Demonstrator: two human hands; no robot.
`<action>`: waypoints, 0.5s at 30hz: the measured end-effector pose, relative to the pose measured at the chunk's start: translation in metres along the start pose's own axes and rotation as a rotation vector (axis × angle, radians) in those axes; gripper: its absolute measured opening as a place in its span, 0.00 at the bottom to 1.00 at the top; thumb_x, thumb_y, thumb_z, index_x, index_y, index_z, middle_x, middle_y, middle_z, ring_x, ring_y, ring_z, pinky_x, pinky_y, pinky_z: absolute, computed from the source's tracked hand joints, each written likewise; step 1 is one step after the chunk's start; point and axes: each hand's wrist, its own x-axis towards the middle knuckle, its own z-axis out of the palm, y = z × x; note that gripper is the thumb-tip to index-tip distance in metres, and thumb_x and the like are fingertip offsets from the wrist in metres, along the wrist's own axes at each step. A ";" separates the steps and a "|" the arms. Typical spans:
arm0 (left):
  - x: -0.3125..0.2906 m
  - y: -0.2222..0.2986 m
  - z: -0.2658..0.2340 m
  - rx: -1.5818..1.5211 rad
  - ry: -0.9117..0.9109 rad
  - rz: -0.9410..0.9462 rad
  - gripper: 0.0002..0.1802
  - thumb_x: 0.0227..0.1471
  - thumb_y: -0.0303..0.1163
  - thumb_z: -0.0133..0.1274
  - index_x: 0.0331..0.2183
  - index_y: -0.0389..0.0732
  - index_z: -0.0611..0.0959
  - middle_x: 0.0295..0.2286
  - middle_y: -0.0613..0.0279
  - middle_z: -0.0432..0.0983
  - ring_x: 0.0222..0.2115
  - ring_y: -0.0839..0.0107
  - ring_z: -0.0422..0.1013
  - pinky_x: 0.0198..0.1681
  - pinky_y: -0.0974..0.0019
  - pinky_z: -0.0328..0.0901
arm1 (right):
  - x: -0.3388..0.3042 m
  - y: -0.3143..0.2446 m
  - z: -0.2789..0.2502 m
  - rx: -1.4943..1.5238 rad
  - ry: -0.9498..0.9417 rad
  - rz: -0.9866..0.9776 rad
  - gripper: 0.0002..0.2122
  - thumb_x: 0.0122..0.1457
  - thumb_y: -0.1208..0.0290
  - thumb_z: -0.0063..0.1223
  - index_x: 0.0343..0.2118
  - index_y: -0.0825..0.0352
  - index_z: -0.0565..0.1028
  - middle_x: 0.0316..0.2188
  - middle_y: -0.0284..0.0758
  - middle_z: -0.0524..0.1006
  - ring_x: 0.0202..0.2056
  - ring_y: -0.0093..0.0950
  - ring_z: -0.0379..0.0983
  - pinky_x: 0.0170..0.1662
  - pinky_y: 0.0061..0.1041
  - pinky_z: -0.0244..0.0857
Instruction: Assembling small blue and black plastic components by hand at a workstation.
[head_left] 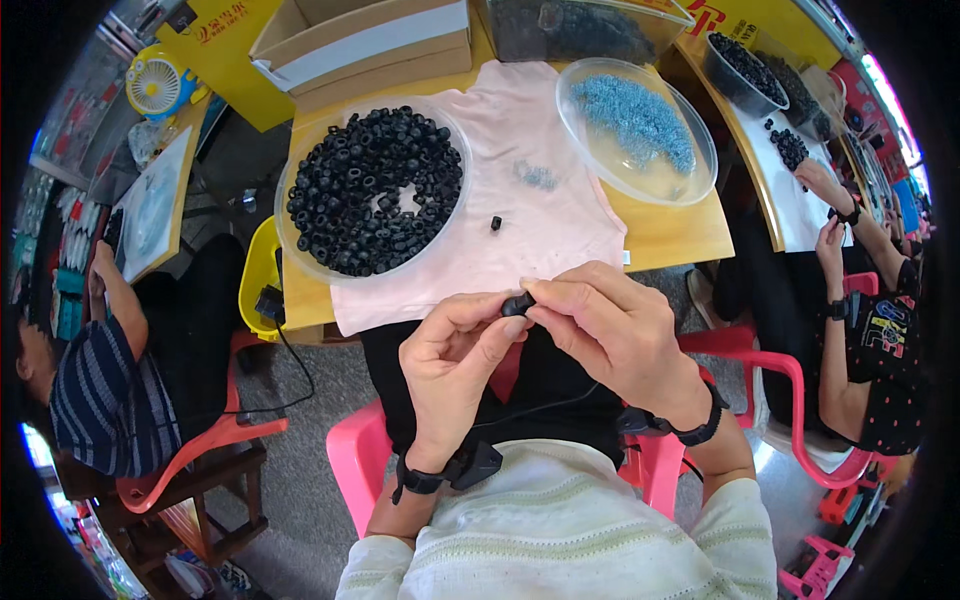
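Note:
My left hand (455, 350) is closed, pinching a small black rounded plastic part (516, 305) between thumb and forefinger above my lap. At its right side my right hand (615, 325) is closed too, thumb and forefinger pressed together against the part. Anything tiny between those right fingertips is hidden. Ahead, one loose black part (496, 223) lies on a pale pink cloth (490, 130), with a small heap of clear bluish pieces (535, 176) beyond it. A round clear tray (459, 205) of similar black parts stands to the left. Another clear tray (700, 190) on the right holds many tiny bluish pieces.
An open cardboard box (370, 60) and a clear bin (580, 30) stand at the table's (675, 230) far side. A yellow bin (258, 265) is left of the table. People work at side tables left and right, one beside a grey bowl (745, 80) of black parts.

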 end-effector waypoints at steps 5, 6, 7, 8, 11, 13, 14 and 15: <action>0.013 -0.007 0.002 -0.077 -0.027 -0.117 0.11 0.53 0.14 0.54 0.41 0.29 0.79 0.39 0.53 0.77 0.39 0.70 0.76 0.44 0.70 0.72 | 0.005 0.017 -0.006 -0.044 -0.115 0.006 0.12 0.48 0.78 0.62 0.36 0.71 0.76 0.27 0.36 0.73 0.28 0.31 0.73 0.28 0.26 0.69; 0.014 -0.008 0.003 -0.004 -0.002 -0.106 0.11 0.53 0.14 0.54 0.41 0.28 0.79 0.39 0.53 0.77 0.39 0.70 0.76 0.44 0.70 0.72 | 0.006 0.019 -0.007 -0.043 -0.115 0.015 0.12 0.48 0.78 0.62 0.36 0.71 0.76 0.27 0.36 0.73 0.28 0.31 0.73 0.28 0.26 0.69; 0.016 -0.009 0.004 0.069 0.022 -0.094 0.11 0.53 0.14 0.54 0.40 0.28 0.79 0.38 0.53 0.77 0.39 0.69 0.76 0.44 0.69 0.72 | 0.007 0.020 -0.007 -0.041 -0.137 0.042 0.12 0.48 0.78 0.61 0.36 0.71 0.75 0.27 0.36 0.72 0.28 0.31 0.73 0.29 0.27 0.69; 0.018 -0.011 0.003 0.070 0.021 -0.101 0.11 0.53 0.14 0.54 0.40 0.28 0.79 0.38 0.53 0.77 0.39 0.69 0.76 0.44 0.69 0.72 | 0.009 0.021 -0.008 -0.039 -0.159 0.068 0.12 0.48 0.78 0.61 0.37 0.71 0.75 0.27 0.36 0.72 0.29 0.31 0.73 0.29 0.27 0.69; 0.022 -0.020 0.002 0.150 -0.007 -0.004 0.11 0.52 0.14 0.54 0.40 0.28 0.79 0.37 0.52 0.77 0.38 0.69 0.76 0.43 0.69 0.72 | 0.010 0.022 -0.009 -0.071 -0.188 0.092 0.12 0.48 0.78 0.60 0.37 0.72 0.75 0.27 0.36 0.71 0.29 0.32 0.73 0.30 0.29 0.69; 0.027 -0.022 0.003 -0.048 -0.013 -0.153 0.10 0.53 0.15 0.54 0.39 0.29 0.79 0.38 0.52 0.77 0.38 0.67 0.76 0.42 0.68 0.73 | 0.008 0.029 -0.009 -0.074 -0.194 0.078 0.12 0.48 0.78 0.61 0.37 0.72 0.75 0.28 0.36 0.71 0.29 0.32 0.73 0.30 0.28 0.69; 0.029 -0.024 0.003 -0.051 -0.014 -0.158 0.10 0.53 0.15 0.54 0.39 0.29 0.79 0.38 0.52 0.77 0.38 0.67 0.76 0.42 0.68 0.73 | 0.007 0.033 -0.009 -0.074 -0.197 0.057 0.13 0.48 0.78 0.61 0.37 0.72 0.75 0.28 0.36 0.71 0.29 0.32 0.73 0.30 0.28 0.69; 0.030 -0.026 0.001 -0.181 -0.027 -0.249 0.09 0.54 0.17 0.54 0.39 0.30 0.78 0.38 0.52 0.78 0.38 0.67 0.77 0.42 0.67 0.73 | 0.006 0.036 -0.008 -0.072 -0.199 0.059 0.13 0.48 0.78 0.61 0.37 0.72 0.75 0.28 0.36 0.71 0.29 0.32 0.73 0.30 0.28 0.69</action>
